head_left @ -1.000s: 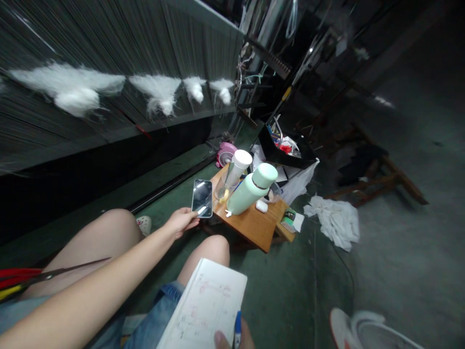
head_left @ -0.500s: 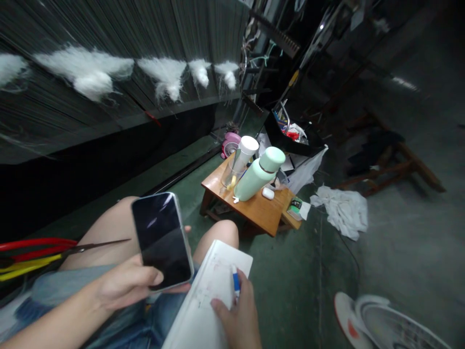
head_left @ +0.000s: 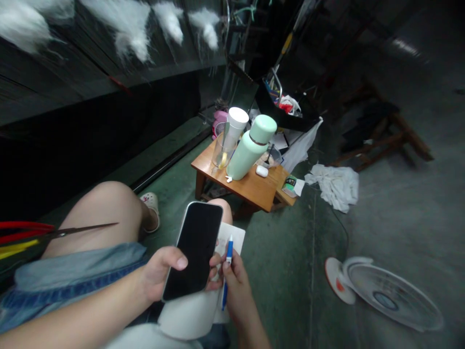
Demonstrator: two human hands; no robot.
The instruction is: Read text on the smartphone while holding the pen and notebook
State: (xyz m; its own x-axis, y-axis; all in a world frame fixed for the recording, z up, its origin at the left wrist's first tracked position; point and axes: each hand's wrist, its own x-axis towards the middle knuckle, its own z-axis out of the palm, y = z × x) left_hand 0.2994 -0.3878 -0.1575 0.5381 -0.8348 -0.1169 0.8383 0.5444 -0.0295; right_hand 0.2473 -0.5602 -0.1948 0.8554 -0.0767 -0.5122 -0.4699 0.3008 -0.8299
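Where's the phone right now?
Head view, lower centre: the phone sits in the left hand, over the notebook, beside the right hand holding a pen.

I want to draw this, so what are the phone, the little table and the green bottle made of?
The phone in the left hand has a smooth, glossy black face, probably glass. The low table looks like varnished wood: orange-brown with a soft shine. The mint-green bottle has an even matte coat, perhaps painted metal or plastic; the look leaves that open.
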